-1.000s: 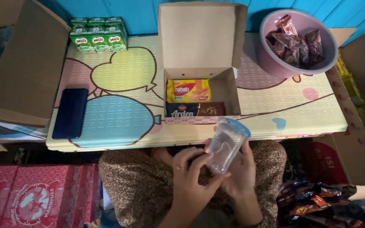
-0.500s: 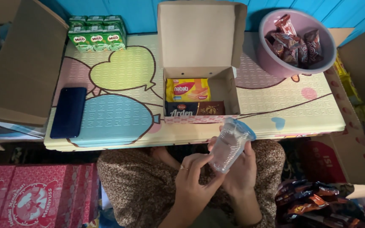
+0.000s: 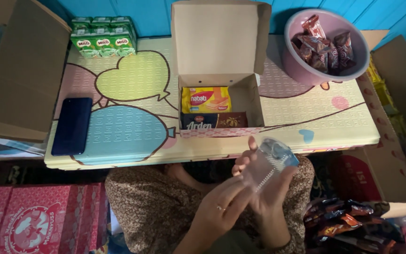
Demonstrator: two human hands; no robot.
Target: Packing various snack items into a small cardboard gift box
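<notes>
A clear plastic cup with a foil lid is held over my lap, tilted with its lid up and to the right. My right hand cradles it from below. My left hand, a ring on one finger, touches the cup's lower end. Just beyond, on the low table, an open cardboard box stands with its lid raised; inside lie a yellow wafer pack and a dark snack pack.
The balloon-patterned table also carries a dark phone, green drink cartons and a pink bowl of snack packets. Cardboard boxes flank both sides. Red boxes sit at lower left, dark packets at lower right.
The cup has tipped further to the right and sunk slightly, and my left hand has slid down along it to its lower end.
</notes>
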